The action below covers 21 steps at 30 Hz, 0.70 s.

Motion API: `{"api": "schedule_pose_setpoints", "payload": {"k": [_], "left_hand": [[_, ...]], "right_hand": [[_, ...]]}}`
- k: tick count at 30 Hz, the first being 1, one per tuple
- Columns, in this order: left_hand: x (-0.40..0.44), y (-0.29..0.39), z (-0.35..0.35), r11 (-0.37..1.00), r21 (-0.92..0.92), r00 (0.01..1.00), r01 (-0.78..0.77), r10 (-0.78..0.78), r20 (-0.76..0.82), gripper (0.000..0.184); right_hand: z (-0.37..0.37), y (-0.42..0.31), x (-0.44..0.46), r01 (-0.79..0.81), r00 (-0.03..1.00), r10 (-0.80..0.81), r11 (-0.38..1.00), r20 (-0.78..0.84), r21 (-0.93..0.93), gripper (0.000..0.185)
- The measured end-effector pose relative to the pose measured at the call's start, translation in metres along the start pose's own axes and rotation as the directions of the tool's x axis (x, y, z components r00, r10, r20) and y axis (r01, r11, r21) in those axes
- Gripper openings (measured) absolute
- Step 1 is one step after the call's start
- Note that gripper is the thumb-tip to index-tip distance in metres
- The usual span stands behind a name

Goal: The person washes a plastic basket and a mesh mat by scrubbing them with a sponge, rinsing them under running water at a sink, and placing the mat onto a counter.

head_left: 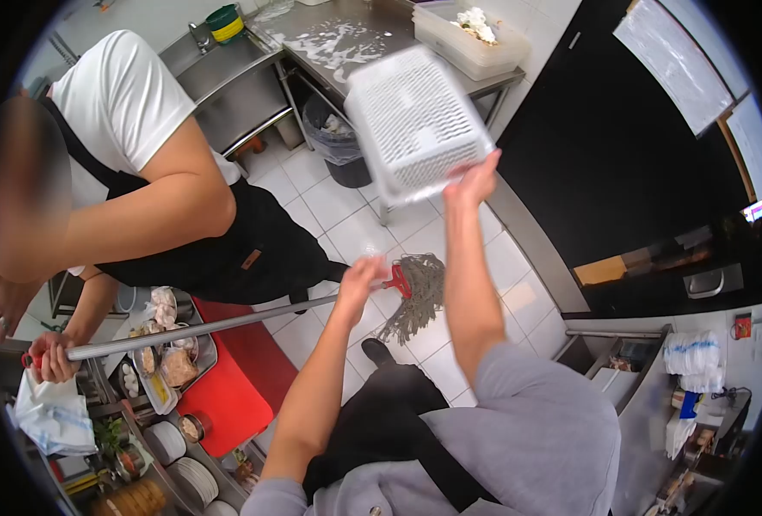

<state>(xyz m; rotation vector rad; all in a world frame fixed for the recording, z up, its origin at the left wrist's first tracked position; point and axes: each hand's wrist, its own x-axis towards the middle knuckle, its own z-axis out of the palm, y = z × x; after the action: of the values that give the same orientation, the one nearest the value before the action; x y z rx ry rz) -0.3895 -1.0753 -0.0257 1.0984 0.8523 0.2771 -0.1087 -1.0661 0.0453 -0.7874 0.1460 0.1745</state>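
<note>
My right hand (474,179) grips the near edge of a white perforated plastic basket (415,120), holding it up and tilted above the floor. My left hand (362,285) is lower, in front of a mop's long grey handle (226,325). Its fingers are smeared by motion, and I cannot tell whether they touch the handle. The red mop clamp (395,282) and grey mop strands (419,297) lie just beyond that hand, on the floor. A co-worker's hand (54,357) holds the handle's far left end.
The co-worker in a black apron (252,249) stands close at left. A steel table (329,39) with foam carries a plastic tub (462,43); a lined bin (338,142) stands below. A red board (234,378), food trays and plates (193,482) are at lower left.
</note>
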Motion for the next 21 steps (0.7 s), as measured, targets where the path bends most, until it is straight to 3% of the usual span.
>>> {"api": "schedule_pose_setpoints", "payload": {"k": [1, 2, 3, 4, 5, 6, 7, 8, 9, 10, 12, 13, 14, 15, 16, 18, 19, 21], "left_hand": [[-0.012, -0.024, -0.020, 0.994, -0.048, 0.995, 0.097, -0.098, -0.026, 0.039], [-0.025, -0.055, -0.041, 0.975, -0.106, 0.979, 0.193, -0.199, -0.048, 0.039], [-0.043, -0.078, -0.058, 0.957, -0.134, 0.955, 0.256, -0.272, -0.117, 0.039], [-0.062, -0.105, -0.077, 0.935, -0.165, 0.922, 0.314, -0.342, -0.182, 0.039], [-0.075, -0.156, -0.106, 0.926, -0.160, 0.893, 0.342, -0.373, -0.251, 0.039], [-0.099, -0.187, -0.126, 0.923, -0.076, 0.858, 0.376, -0.378, -0.347, 0.043], [-0.128, -0.228, -0.151, 0.902, 0.145, 0.838, 0.407, -0.305, -0.453, 0.052], [-0.158, -0.260, -0.183, 0.676, 0.492, 0.816, 0.549, -0.304, -0.493, 0.060], [-0.189, -0.311, -0.214, 0.608, 0.643, 0.872, 0.466, -0.193, -0.450, 0.064], [-0.227, -0.365, -0.249, 0.374, 0.842, 0.921, 0.388, -0.185, -0.343, 0.066], [-0.293, -0.347, -0.245, 0.439, 0.615, 0.755, 0.655, -0.417, -0.507, 0.062], [-0.311, -0.344, -0.241, 0.443, 0.610, 0.753, 0.657, -0.409, -0.514, 0.062], [-0.342, -0.334, -0.235, 0.599, 0.262, 0.611, 0.756, -0.503, -0.612, 0.053], [-0.372, -0.326, -0.228, 0.660, -0.117, 0.457, 0.742, -0.626, -0.632, 0.044], [-0.383, -0.322, -0.224, 0.675, -0.132, 0.460, 0.726, -0.619, -0.637, 0.043], [-0.389, -0.315, -0.220, 0.697, -0.163, 0.457, 0.698, -0.609, -0.648, 0.043], [-0.389, -0.312, -0.216, 0.729, -0.170, 0.476, 0.663, -0.586, -0.656, 0.042], [-0.398, -0.304, -0.213, 0.743, -0.173, 0.481, 0.647, -0.574, -0.663, 0.041]], "right_hand": [[0.018, -0.002, 0.026, 0.017, 1.000, -0.017, 0.998, -0.003, 0.067, 0.046], [0.037, 0.000, 0.055, -0.038, 0.999, 0.038, 0.960, 0.006, 0.276, 0.049], [0.061, -0.016, 0.054, -0.092, 0.991, 0.059, 0.951, 0.119, 0.295, 0.042], [0.077, -0.021, 0.065, -0.096, 0.993, 0.072, 0.959, 0.098, 0.267, 0.041], [0.087, -0.009, 0.086, -0.078, 0.995, 0.092, 0.943, -0.029, 0.323, 0.042], [0.092, 0.001, 0.107, -0.136, 0.961, 0.122, 0.990, -0.247, -0.040, 0.043], [0.087, 0.008, 0.122, -0.254, 0.889, 0.061, 0.890, -0.454, -0.378, 0.045], [0.070, 0.020, 0.136, -0.258, 0.887, 0.065, 0.891, -0.456, -0.373, 0.045], [0.063, 0.036, 0.149, -0.223, 0.880, 0.124, 0.961, -0.459, -0.166, 0.047], [0.067, 0.047, 0.154, -0.185, 0.875, 0.186, 0.982, -0.446, 0.046, 0.049], [0.090, 0.019, 0.121, -0.194, 0.886, 0.151, 0.980, -0.438, -0.054, 0.047], [0.102, 0.010, 0.110, -0.189, 0.896, 0.111, 0.971, -0.430, -0.144, 0.046], [0.078, 0.031, 0.141, -0.212, 0.883, 0.090, 0.952, -0.461, -0.220, 0.044], [0.054, 0.051, 0.170, -0.238, 0.869, 0.068, 0.926, -0.491, -0.293, 0.042], [0.047, 0.064, 0.187, -0.245, 0.843, 0.082, 0.938, -0.532, -0.243, 0.041], [0.076, 0.060, 0.182, -0.135, 0.882, 0.117, 0.991, -0.457, -0.007, 0.039], [0.096, 0.038, 0.157, -0.147, 0.884, 0.128, 0.989, -0.449, -0.007, 0.035], [0.078, 0.045, 0.169, -0.274, 0.819, 0.089, 0.929, -0.567, -0.249, 0.037]]}}
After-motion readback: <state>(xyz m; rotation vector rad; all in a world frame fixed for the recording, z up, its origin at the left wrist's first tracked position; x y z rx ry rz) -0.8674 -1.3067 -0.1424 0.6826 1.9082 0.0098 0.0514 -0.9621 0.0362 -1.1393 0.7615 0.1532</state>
